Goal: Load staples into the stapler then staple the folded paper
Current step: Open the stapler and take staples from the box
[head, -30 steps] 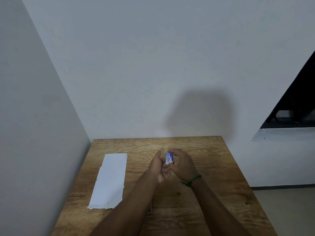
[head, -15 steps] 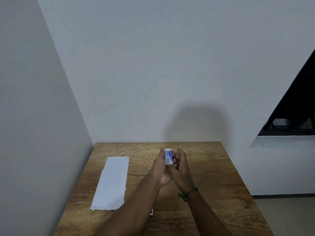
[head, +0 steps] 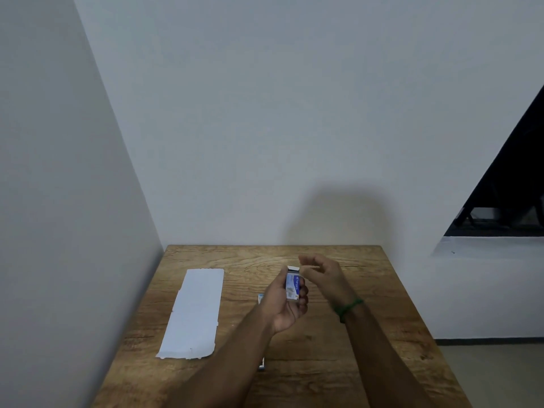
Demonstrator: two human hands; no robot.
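Holding the small blue-and-white staple box (head: 293, 285) upright above the bench (head: 368, 334), the left hand (head: 284, 304) has its fingers wrapped round the lower half, the open top end facing away. The right hand (head: 322, 273) sits just above that opening, fingers pinched together as if on a strip of staples — too small to tell whether it holds one. The folded paper (head: 194, 312) lies flat, well apart to the left. A bit of metal (head: 261, 363) shows under the left forearm, possibly the stapler; mostly hidden. The risk here: tilt the open box and the staples could spill out, or a thin strip could snap or slip from a light pinch.
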